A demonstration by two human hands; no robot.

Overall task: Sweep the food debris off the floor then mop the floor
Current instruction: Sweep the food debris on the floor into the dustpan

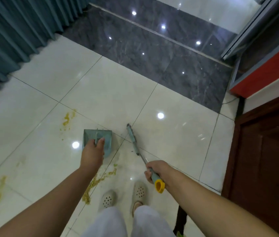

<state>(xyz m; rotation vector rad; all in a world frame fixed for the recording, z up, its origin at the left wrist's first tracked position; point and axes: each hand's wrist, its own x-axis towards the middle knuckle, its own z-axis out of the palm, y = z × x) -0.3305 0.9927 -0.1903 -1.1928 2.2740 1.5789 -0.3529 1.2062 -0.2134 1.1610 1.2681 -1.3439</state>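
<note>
Glossy cream floor tiles (pixel 111 93) fill my view, with a band of dark grey marble beyond them. I take the grey-green plastic dustpan (pixel 97 139) as my landmark. Nearest me, below the dustpan, are two perforated cream clogs (pixel 108 200), and just left of them runs a long trail of yellow-green mushy food debris (pixel 92 183) that reaches up toward the dustpan's near edge.

My right hand (pixel 159 170), right of and nearer than the dustpan, has its fingers (pixel 148 175) wrapped round the grey handle with its yellow end cap, and the grey long-handled broom (pixel 132 139) has its head on the tile just right of the dustpan. My left hand (pixel 92 153) holds the dustpan by its upright handle; its fingers are hidden behind the hand, so I cannot tell exactly how they curl.

Left of the dustpan lie more ochre smears, one cluster just beyond it and another well apart toward the near left corner. The debris looks wet and pasty, not crumbly. My worry is that a broom stroke will smear it thinner over the tile instead of gathering it, and that my clogs, so close to the trail, will tread it further. Farthest off hang pleated teal curtains (pixel 15 31).
</note>
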